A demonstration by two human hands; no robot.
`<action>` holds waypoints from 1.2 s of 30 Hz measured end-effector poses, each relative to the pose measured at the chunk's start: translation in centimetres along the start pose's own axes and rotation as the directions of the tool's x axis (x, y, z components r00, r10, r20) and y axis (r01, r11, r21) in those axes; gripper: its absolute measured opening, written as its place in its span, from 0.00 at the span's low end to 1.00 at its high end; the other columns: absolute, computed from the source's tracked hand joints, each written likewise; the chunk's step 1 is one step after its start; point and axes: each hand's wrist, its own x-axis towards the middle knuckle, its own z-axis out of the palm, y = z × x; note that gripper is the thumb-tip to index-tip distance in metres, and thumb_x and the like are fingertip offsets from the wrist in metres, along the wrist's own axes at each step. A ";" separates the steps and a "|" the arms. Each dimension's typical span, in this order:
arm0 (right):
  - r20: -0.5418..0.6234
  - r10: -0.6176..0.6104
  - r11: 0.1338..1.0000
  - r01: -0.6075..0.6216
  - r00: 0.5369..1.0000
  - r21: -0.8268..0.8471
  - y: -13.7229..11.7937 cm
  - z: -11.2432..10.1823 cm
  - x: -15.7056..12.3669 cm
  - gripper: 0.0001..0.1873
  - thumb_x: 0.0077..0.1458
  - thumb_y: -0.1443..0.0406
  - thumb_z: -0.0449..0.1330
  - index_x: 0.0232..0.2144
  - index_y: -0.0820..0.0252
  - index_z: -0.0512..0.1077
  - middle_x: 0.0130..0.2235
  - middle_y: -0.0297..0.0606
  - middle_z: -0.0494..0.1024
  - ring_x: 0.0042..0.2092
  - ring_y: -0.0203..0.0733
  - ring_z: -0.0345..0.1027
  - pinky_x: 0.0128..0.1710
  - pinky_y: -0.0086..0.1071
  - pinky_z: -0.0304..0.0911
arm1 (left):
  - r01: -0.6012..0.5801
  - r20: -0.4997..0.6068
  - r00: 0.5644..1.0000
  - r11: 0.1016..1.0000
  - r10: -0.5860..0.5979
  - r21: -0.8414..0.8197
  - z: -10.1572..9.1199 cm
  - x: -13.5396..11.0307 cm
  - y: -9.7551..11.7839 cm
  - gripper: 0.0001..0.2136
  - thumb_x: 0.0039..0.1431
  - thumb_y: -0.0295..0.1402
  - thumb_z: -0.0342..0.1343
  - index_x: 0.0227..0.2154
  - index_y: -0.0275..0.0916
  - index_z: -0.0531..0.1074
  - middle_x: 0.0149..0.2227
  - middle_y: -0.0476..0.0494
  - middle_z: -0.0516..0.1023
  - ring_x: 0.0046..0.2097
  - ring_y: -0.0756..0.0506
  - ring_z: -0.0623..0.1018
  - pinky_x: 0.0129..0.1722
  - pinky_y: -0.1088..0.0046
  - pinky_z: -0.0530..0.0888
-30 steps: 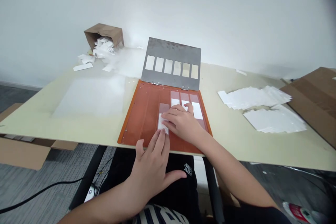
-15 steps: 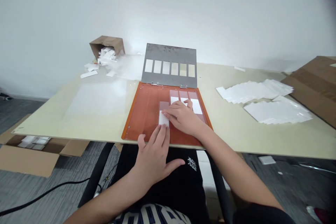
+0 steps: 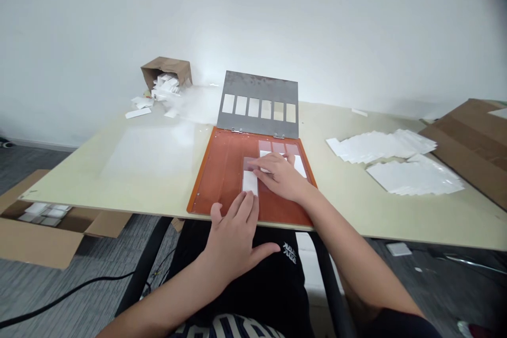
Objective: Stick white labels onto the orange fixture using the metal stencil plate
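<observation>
An orange-red base board (image 3: 225, 179) lies at the table's front edge, hinged to a raised grey metal plate (image 3: 257, 82) with a row of rectangular cutouts. A white card in a clear plastic sleeve (image 3: 250, 181) lies on the board. My left hand (image 3: 233, 232) has its fingers stretched out, their tips on the card's near end, thumb spread. My right hand (image 3: 283, 175) reaches in from the right, thumb and index finger slightly apart at the sleeve's upper right edge. Several similar sleeved cards (image 3: 301, 165) lie in a row behind it, partly hidden by that hand.
Two fanned stacks of white sleeved cards (image 3: 382, 146) lie to the right beside a large cardboard box (image 3: 471, 137). At the back left, a small tipped carton (image 3: 174, 67) spills white pieces. Clear plastic film (image 3: 150, 150) covers the table's left part. An open box (image 3: 43, 243) stands on the floor.
My right thumb and index finger have parted slightly at the sleeve's upper part. My left fingertips stay at the card's near end. The whole view has shifted slightly.
</observation>
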 end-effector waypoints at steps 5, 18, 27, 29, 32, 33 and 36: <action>-0.023 0.070 0.973 -0.073 0.997 -0.219 -0.3 0.6 0.9 0.20 0.67 0.59 0.45 0.54 0.50 0.72 0.65 0.42 0.62 0.62 0.58 0.54 0.57 0.62 0.45 | 0.031 -0.034 0.999 1.000 -0.030 0.003 0.2 -0.2 0.4 0.39 0.61 0.61 0.38 0.61 0.32 0.63 0.63 0.36 0.66 0.61 0.35 0.67 0.51 0.51 0.63; -0.087 0.043 0.998 -0.039 0.995 0.049 -0.5 0.9 0.5 0.12 0.63 0.64 0.51 0.47 0.50 0.70 0.44 0.38 0.80 0.50 0.50 0.69 0.54 0.55 0.47 | 0.028 -0.035 0.999 0.999 -0.028 0.015 0.1 -0.1 0.7 0.40 0.58 0.62 0.44 0.61 0.33 0.64 0.62 0.34 0.68 0.61 0.33 0.67 0.52 0.52 0.62; -0.150 0.007 0.995 0.008 0.989 0.104 -0.9 0.7 -0.4 0.11 0.61 0.64 0.54 0.30 0.53 0.77 0.36 0.36 0.81 0.44 0.47 0.71 0.56 0.56 0.40 | 0.037 0.002 0.999 0.999 -0.037 0.017 -0.1 0.0 0.8 0.40 0.57 0.62 0.46 0.61 0.34 0.64 0.62 0.32 0.67 0.61 0.32 0.66 0.53 0.52 0.62; -0.146 -0.016 0.996 0.028 0.989 0.081 -0.9 0.8 -0.7 0.10 0.60 0.64 0.56 0.30 0.53 0.76 0.36 0.35 0.81 0.44 0.47 0.70 0.55 0.55 0.39 | 0.040 0.015 0.999 0.999 -0.040 0.010 -0.2 0.0 0.8 0.39 0.57 0.61 0.47 0.61 0.33 0.64 0.63 0.32 0.67 0.61 0.32 0.67 0.53 0.52 0.62; -0.128 -0.065 0.997 0.070 0.990 0.036 -0.7 0.8 -0.9 0.11 0.61 0.65 0.55 0.30 0.54 0.76 0.38 0.35 0.82 0.44 0.46 0.70 0.55 0.54 0.37 | 0.042 0.031 0.999 0.999 -0.042 -0.009 -0.3 0.1 0.7 0.37 0.58 0.59 0.47 0.61 0.33 0.64 0.63 0.33 0.65 0.61 0.34 0.66 0.53 0.52 0.62; -0.121 -0.082 0.996 0.085 0.989 0.023 -0.7 0.8 -1.0 0.11 0.61 0.65 0.54 0.30 0.54 0.76 0.38 0.35 0.82 0.44 0.46 0.70 0.56 0.54 0.37 | 0.042 0.038 0.998 0.999 -0.041 -0.016 -0.4 0.1 0.7 0.37 0.59 0.58 0.47 0.61 0.33 0.63 0.64 0.33 0.65 0.61 0.34 0.66 0.53 0.52 0.62; -0.109 -0.117 0.993 0.117 0.987 -0.006 -0.7 0.8 -1.1 0.12 0.62 0.67 0.54 0.30 0.53 0.76 0.37 0.33 0.82 0.45 0.46 0.69 0.56 0.54 0.35 | 0.039 0.046 0.998 0.999 -0.038 -0.034 -0.5 0.2 0.6 0.39 0.58 0.59 0.47 0.61 0.31 0.62 0.64 0.33 0.65 0.61 0.34 0.66 0.52 0.51 0.63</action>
